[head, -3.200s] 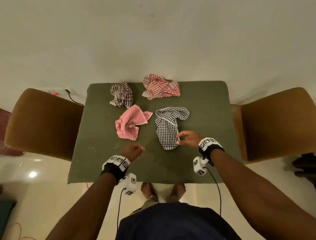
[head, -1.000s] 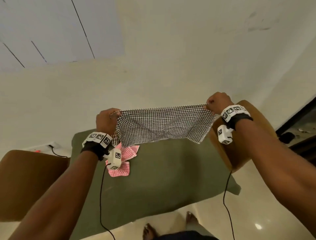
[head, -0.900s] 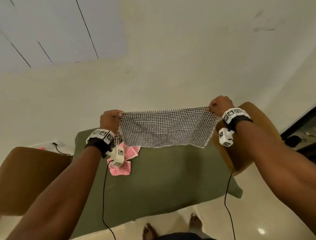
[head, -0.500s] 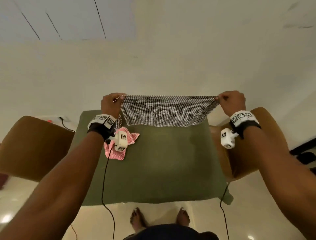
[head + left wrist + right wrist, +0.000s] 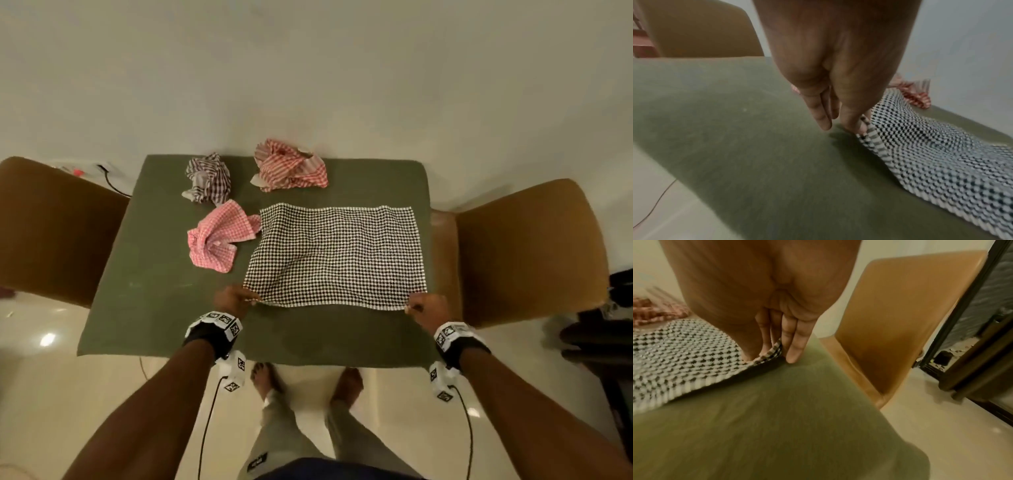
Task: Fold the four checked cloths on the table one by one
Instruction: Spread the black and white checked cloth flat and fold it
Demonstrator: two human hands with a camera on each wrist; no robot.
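Note:
A black-and-white checked cloth [image 5: 337, 255] lies spread flat on the green table [image 5: 164, 308], on its right half. My left hand [image 5: 236, 301] pinches its near left corner [image 5: 865, 131]. My right hand [image 5: 426, 308] pinches its near right corner [image 5: 770, 353]. Three crumpled cloths lie beyond: a pink checked one [image 5: 219, 236] just left of the flat cloth, a dark brown checked one [image 5: 209, 178] at the far left, and a red checked one [image 5: 291, 166] at the far middle.
A brown chair [image 5: 51, 226] stands at the table's left side and another [image 5: 527, 250] at its right. A pale wall runs behind the table. Cables hang from my wrists past the near table edge. My bare feet [image 5: 267, 377] stand on the tiled floor.
The black-and-white cloth was held stretched in the air between both hands; it has come down and towards me and now lies flat on the table, both hands still on its corners.

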